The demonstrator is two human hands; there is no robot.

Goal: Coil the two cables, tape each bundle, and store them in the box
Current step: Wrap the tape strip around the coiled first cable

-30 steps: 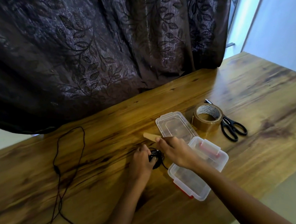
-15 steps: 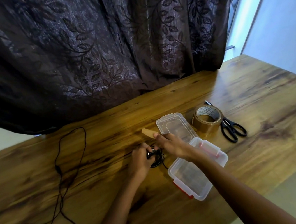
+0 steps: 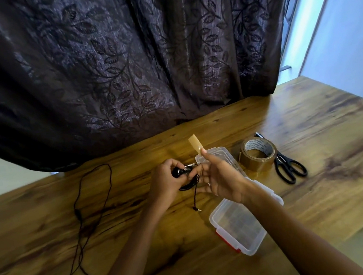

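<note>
Our view shows the left hand with fingers curled round the coiled cable, a small tight bundle of thin black cord whose plug end dangles below the grip. The right hand faces it palm up, fingers spread. A short tan strip of tape stands up, stuck to its raised fingertip, while its lower fingers touch the coil. We place the bundle above the middle of the table, just left of the clear box with red latches, whose lid lies open behind the hand. The loose cable sprawls unwound toward the table's left edge. A tape roll and scissors sit right of the lid.
</note>
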